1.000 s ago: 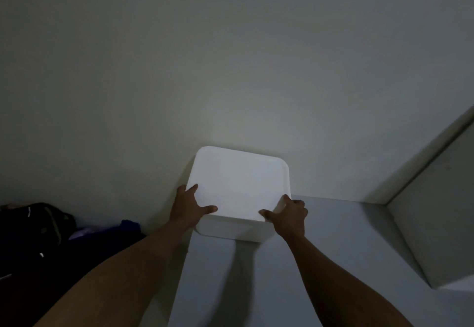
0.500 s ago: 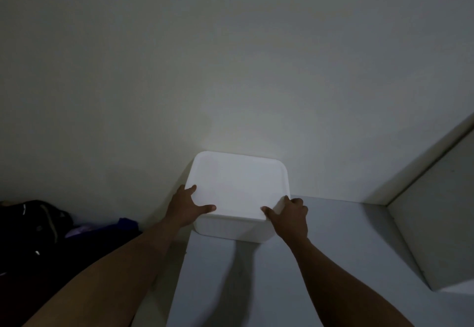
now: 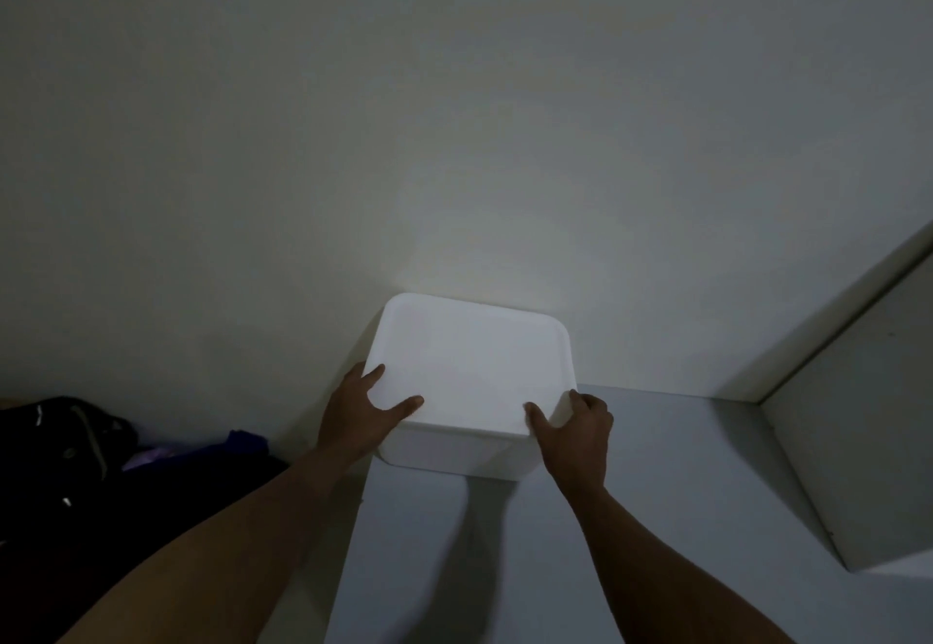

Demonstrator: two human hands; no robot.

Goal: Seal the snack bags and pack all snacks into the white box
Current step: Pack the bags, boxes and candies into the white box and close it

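Clasping the near corners of the lidded white plastic box [image 3: 469, 365] with your left hand [image 3: 358, 416] and right hand [image 3: 575, 429], thumbs on its lid, you have it on the grey table [image 3: 656, 492] against the wall [image 3: 454, 113]; no snacks show, so packing looks done.

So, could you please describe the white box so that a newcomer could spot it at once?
Look along the pale wall to where the grey top meets it. At that top's far left corner sits the box, with the left hand and right hand gripping its near corners. It is the one bright white, round-cornered thing, unlike the dark bag on its left.
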